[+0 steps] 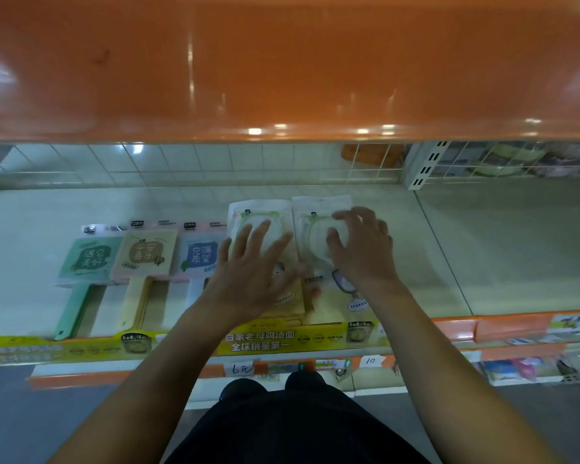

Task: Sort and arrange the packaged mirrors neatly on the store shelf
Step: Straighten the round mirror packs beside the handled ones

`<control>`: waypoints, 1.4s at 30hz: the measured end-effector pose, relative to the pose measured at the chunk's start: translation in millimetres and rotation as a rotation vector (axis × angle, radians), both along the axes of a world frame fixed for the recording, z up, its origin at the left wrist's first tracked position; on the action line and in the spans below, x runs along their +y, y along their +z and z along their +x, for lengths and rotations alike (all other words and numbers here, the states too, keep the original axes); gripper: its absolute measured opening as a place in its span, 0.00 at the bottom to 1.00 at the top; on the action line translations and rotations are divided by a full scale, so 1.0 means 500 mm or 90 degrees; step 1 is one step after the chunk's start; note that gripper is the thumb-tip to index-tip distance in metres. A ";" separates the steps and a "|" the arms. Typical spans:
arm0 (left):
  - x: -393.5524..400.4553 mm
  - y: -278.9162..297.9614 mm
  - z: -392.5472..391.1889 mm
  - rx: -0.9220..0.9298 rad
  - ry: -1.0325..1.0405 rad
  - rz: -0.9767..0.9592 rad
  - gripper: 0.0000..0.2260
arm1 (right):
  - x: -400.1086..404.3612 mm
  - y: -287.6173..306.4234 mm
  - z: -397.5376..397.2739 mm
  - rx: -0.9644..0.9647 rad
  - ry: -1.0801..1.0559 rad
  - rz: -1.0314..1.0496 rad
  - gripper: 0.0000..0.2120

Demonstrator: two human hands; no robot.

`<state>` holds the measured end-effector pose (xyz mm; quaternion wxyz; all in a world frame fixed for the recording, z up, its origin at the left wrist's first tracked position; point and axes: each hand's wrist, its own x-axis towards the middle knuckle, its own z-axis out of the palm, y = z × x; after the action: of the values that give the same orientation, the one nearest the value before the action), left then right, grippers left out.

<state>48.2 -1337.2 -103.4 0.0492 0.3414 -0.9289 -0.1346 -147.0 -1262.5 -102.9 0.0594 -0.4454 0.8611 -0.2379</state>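
Left hand: the left hand (255, 262) is lying flat, fingers straight and spread, pressing on the left white plastic-wrapped round mirror pack (258, 219).
Right hand: the right hand (362, 249) is resting with lightly bent fingers on the right white plastic-wrapped round mirror pack (322, 209); neither hand is gripping.
Where the mirrors are: both white packs are lying side by side, edges touching, on the pale store shelf (516, 249); left of them, a green-handled mirror pack (87, 259), a beige-handled mirror pack (144, 252) and a blue-printed mirror pack (200, 252) are sitting in a row.
Handling: probably light, stiff and flat, the film slippery, the glass fragile; sliding under flat palms or pinching the edges looks safest.
Writing: a yellow shelf-edge banner (265, 339) is showing Chinese text; price tags are reading "6元" (243, 369) and "10" (370, 360). Pack lettering is too blurred.
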 end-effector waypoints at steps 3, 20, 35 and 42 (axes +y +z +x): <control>-0.068 -0.009 -0.049 0.050 0.057 -0.096 0.29 | -0.058 0.003 -0.021 0.048 0.064 -0.022 0.17; -0.171 -0.051 -0.127 -0.009 0.002 -0.105 0.22 | -0.139 -0.038 -0.041 0.144 0.188 0.127 0.27; -0.029 -0.027 -0.038 -0.018 0.047 -0.091 0.26 | -0.005 -0.021 0.024 0.071 0.098 0.135 0.22; 0.028 -0.044 -0.016 -0.035 0.063 -0.028 0.26 | 0.047 -0.033 0.080 0.030 0.053 0.195 0.21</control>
<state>40.0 -1323.1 -125.6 0.0377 0.3890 -0.9148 -0.1023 -107.1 -1239.3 -119.5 0.1159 -0.4716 0.8695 -0.0902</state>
